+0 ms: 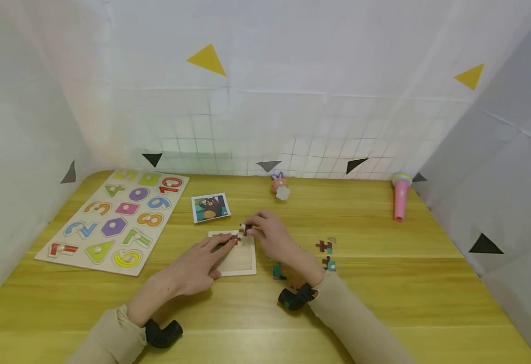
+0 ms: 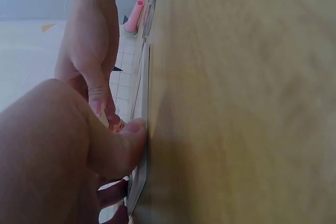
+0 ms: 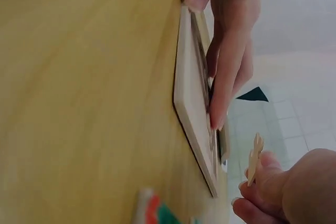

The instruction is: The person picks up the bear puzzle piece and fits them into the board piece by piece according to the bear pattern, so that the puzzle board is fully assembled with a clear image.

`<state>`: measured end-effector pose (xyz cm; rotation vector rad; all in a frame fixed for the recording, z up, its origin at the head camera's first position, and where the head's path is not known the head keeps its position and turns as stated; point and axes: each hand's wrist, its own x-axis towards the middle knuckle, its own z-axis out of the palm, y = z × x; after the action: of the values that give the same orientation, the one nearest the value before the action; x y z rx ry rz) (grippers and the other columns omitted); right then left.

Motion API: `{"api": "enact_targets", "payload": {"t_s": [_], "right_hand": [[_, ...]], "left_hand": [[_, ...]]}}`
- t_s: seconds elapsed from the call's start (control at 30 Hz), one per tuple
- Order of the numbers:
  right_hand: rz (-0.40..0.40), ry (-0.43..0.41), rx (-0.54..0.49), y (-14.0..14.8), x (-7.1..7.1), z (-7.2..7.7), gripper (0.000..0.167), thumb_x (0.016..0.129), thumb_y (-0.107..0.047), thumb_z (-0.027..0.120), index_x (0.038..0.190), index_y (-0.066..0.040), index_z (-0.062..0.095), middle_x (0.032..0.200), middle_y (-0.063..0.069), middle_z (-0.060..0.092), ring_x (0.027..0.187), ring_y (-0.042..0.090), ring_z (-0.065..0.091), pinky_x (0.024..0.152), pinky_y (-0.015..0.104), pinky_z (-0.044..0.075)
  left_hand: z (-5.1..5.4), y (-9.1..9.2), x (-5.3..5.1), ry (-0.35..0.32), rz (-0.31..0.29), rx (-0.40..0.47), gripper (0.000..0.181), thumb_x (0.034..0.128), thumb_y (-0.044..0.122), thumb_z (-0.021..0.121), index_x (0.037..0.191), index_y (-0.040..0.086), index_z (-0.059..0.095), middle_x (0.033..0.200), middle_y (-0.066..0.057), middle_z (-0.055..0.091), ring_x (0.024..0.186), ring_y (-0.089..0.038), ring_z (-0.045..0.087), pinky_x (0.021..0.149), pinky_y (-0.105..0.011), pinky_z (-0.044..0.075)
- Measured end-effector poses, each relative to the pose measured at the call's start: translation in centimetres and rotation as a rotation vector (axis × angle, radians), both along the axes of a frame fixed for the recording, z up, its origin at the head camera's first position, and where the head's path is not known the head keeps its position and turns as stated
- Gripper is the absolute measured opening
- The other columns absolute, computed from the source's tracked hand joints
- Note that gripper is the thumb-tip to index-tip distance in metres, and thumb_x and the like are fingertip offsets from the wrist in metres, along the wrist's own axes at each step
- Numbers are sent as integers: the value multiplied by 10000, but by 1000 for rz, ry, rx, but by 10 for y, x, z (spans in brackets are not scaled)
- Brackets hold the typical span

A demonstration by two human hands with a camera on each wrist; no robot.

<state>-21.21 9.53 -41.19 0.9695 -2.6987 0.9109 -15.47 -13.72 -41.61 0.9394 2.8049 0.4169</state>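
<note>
A shallow wooden puzzle tray (image 1: 238, 263) lies on the table with a few jigsaw pieces (image 1: 236, 237) along its far side. My left hand (image 1: 190, 268) reaches over the tray from the left. Its extended fingers touch the pieces inside, while the thumb (image 2: 134, 137) rests against the tray's near edge. Between thumb and fingers, my right hand (image 1: 272, 235) pinches a brown-and-white jigsaw piece (image 1: 244, 229) above the tray's far right corner. In the right wrist view that piece (image 3: 254, 161) is seen edge-on, clear of the tray.
Loose jigsaw pieces (image 1: 323, 246) lie right of the tray, some partly hidden under my right forearm. Behind the tray is a bear picture card (image 1: 210, 207). A number-and-shape board (image 1: 82, 257) sits left, a small toy figure (image 1: 280, 186) at the back, and a pink toy microphone (image 1: 400, 199) far right.
</note>
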Motion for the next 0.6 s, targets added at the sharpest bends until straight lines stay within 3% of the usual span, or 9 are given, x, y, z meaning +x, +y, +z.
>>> {"api": "enact_targets", "payload": {"t_s": [0.33,0.6], "right_hand": [[41,39,29,-2,0,-10,184,968,-102,628,1121,-39,709,1045,103,616,947,252,594,802,380,522],[46,42,33,-3,2,-11,182,961,-86,638,1120,-44,715,1051,100,606,956,256,583,806,384,517]], "left_hand": [[-1,-1,0,20,0,4,695,930,107,548,1579,85,299,1633,-98,264,1497,-354,254,1175,-553,313],[0,-1,-1,-1,-29,-6,704,949,127,522,1593,84,243,1676,-68,175,1533,-307,182,1222,-524,232]]}}
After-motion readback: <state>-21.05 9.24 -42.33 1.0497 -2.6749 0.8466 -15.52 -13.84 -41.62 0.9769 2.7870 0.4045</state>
